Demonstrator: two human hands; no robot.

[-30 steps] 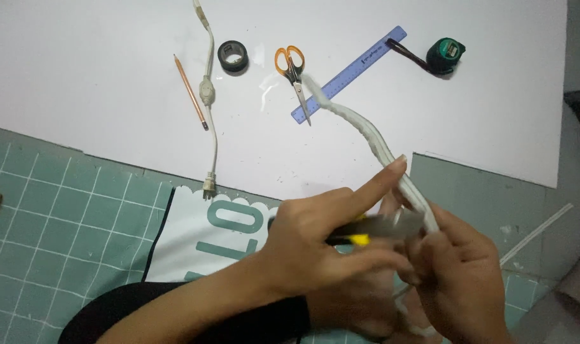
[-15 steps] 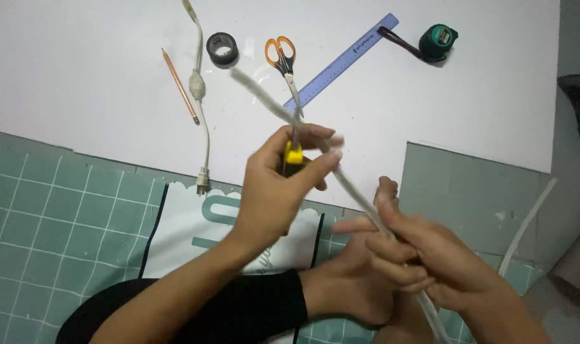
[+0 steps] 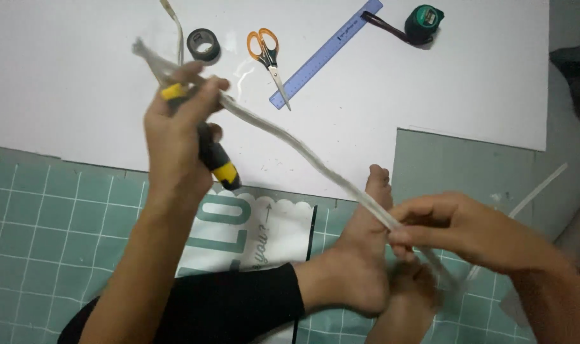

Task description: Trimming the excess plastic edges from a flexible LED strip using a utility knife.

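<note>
white cable (image 3: 290, 143) runs taut on a diagonal above the floor, from the left hand (image 3: 175, 137) high over the white board (image 3: 80, 83) down to the right hand (image 3: 459, 232) near the bare feet (image 3: 360, 267). left hand fingers are wrapped tight around a yellow-and-black handled tool (image 3: 215, 158) and also pin the upper end of the cable; a frayed or split tail (image 3: 147, 54) sticks out past the knuckles. right hand fingers are narrow, pinching the cable between thumb and forefinger; its lower end passes toward the feet and blurs there.

progress, as judged: the cable's outer sheath looks opened along most of the stretched length, flat and ragged rather than round. the part below the right hand cannot be read, so how much remains unopened is unclear. i cannot tell whether the tool tip is touching the cable.

room and edges: orange-handled scissors (image 3: 268, 54), a blue ruler (image 3: 325, 54), a roll of black tape (image 3: 203, 44) and a green tape measure (image 3: 424, 16) lie toward the far edge of the board, well apart from both hands. the board's near edge runs under the cable; nearer still is the green cutting mat (image 3: 42, 216) and a printed sheet (image 3: 252, 232) under the leg. the board's right side holds nothing that shows; a thin pale strip (image 3: 538, 188) lies just beside the right hand.
</note>
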